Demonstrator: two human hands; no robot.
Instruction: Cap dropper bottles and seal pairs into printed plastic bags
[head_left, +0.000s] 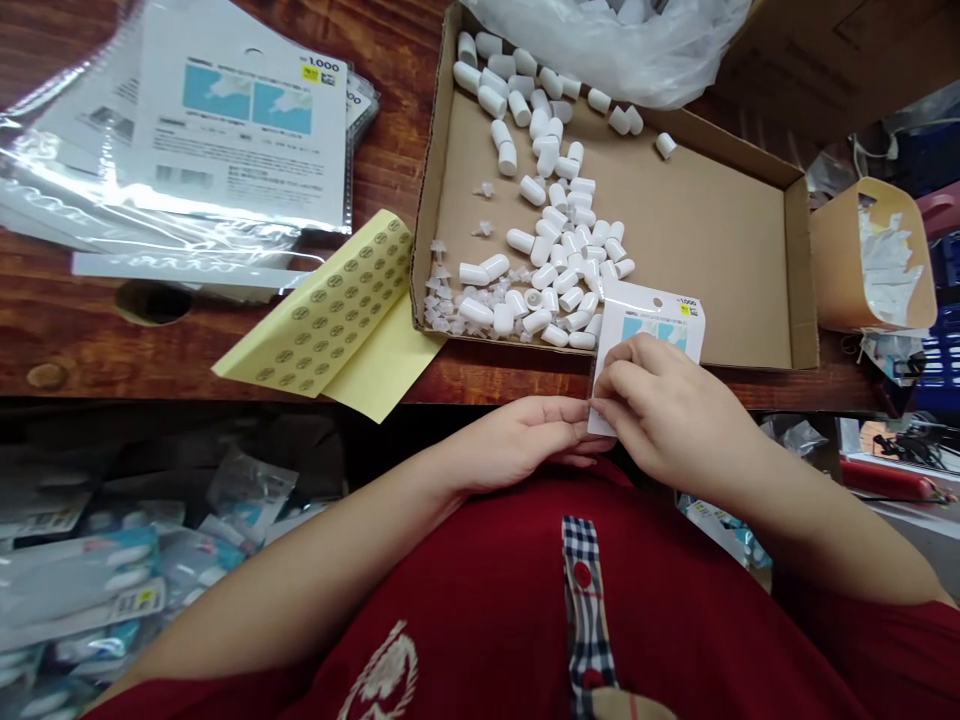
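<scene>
Both my hands hold a small clear packet with a white printed card (652,325) in front of my chest, just below the table edge. My left hand (517,440) pinches its lower left corner, fingers closed. My right hand (667,405) is curled over the packet's lower part, fingertips pressed on its edge. Only the card's top shows, with a blue picture and a yellow price tag.
A shallow cardboard tray (750,250) holds several white caps (559,240) and small clear plastic pieces (442,300). A yellow sticker sheet (337,310) lies left of it, a stack of printed sleeves (225,130) far left. Filled packets (97,580) lie below the table.
</scene>
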